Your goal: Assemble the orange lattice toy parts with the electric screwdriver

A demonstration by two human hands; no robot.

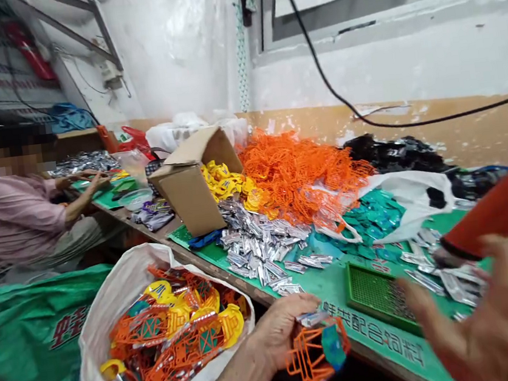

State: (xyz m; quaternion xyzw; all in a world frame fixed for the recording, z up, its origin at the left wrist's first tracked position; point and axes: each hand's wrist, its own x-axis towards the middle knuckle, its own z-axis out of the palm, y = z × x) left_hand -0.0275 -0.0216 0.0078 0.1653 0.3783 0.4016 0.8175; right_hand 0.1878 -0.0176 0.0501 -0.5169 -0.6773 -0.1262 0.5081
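Observation:
My left hand is closed around an orange plastic lattice frame. A teal plate sits at the frame's right side, and a silver piece shows at its top by my fingers. My right hand is smeared by motion, with thumb and fingers spread apart. It is in front of a red cylindrical tool with a dark end, tilted above the table; whether the fingertips touch it I cannot tell. Left of that hand lies a green tray holding small dark parts.
A white sack of orange-and-yellow assemblies stands at the table's front edge. On the table are a cardboard box with yellow parts, silver pieces, orange frames and teal plates. A co-worker sits at far left.

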